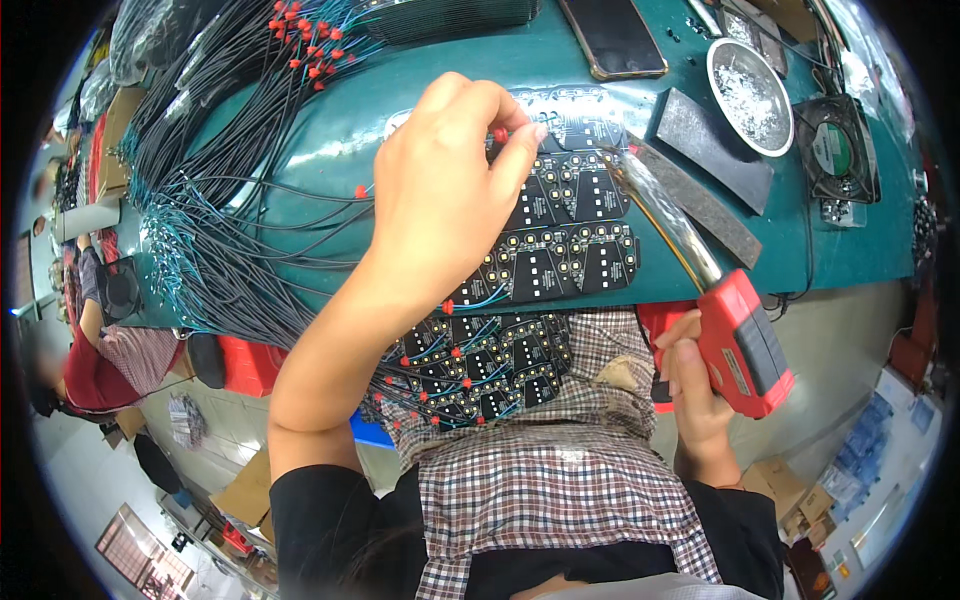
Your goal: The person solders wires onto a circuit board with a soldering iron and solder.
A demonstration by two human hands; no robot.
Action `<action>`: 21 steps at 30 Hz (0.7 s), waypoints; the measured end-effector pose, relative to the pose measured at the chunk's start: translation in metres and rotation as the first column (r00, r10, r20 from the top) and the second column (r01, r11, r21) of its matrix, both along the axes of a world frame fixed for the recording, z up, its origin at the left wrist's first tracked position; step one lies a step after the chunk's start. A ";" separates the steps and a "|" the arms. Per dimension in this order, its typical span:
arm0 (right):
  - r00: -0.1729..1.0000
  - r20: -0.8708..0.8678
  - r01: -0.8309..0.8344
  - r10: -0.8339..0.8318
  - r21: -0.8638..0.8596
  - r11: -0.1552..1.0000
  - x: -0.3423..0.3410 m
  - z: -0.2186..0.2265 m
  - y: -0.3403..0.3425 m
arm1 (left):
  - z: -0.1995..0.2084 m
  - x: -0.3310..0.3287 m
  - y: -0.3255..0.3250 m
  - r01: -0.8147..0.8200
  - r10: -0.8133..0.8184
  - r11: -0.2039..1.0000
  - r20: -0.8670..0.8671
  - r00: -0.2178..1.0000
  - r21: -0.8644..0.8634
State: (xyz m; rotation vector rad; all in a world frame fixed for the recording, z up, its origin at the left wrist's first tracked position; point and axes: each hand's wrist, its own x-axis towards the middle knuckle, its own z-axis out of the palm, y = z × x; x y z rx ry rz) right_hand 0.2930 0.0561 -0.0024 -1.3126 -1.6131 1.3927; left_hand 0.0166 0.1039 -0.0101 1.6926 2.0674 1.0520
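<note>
My left hand [435,190] is over black circuit boards [570,262] at the table's front edge. Its thumb and forefinger pinch a thin cable with a red sleeve [501,135], the wire end close to the far row of boards. In my right hand [692,380] is a red and black soldering gun [742,340]. The gun's metal barrel points up and left, its tip just right of the boards. Below the table edge, several wired boards [535,355] with red sleeves rest over my checked apron [570,480].
Dark cables [215,110] spread over the left of the green table [345,90]. A phone [615,38] lies at the far side. Toward the right are dark bars [715,150], a round metal dish [750,97] of shiny bits and a small fan [838,150]. Another person [105,365] sits at far left.
</note>
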 end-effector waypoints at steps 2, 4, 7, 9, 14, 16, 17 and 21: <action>0.996 0.069 -0.055 0.052 0.047 0.997 -0.004 -0.001 0.005 | -0.009 0.003 0.002 -0.014 0.014 1.000 -0.050 0.999 -0.007; 1.000 0.006 0.014 -0.014 0.069 0.998 -0.009 -0.008 0.005 | -0.013 0.005 0.003 -0.017 0.016 1.000 -0.053 0.998 -0.022; 0.997 0.044 -0.062 0.058 0.079 0.995 -0.009 -0.007 0.010 | -0.017 0.005 0.005 -0.024 0.023 0.999 -0.059 0.998 -0.022; 0.999 -0.004 -0.037 0.037 -0.049 0.998 -0.010 -0.004 0.010 | -0.015 0.005 0.005 -0.029 0.028 1.000 -0.068 0.997 -0.009; 0.997 -0.025 -0.070 0.068 -0.059 0.996 -0.013 -0.007 0.016 | -0.015 0.006 0.005 -0.036 0.034 0.999 -0.084 0.996 -0.017; 0.998 -0.038 -0.051 0.049 -0.062 0.997 -0.014 -0.007 0.016 | -0.015 0.006 0.005 -0.037 0.035 0.999 -0.091 0.995 -0.017; 0.998 -0.011 -0.059 0.058 -0.040 0.997 -0.013 -0.007 0.016 | -0.016 0.006 0.004 -0.038 0.036 0.999 -0.100 0.994 -0.015; 1.000 0.022 -0.016 0.017 -0.029 0.999 -0.014 -0.006 0.013 | -0.018 0.008 0.004 -0.030 0.029 1.000 -0.107 0.994 -0.008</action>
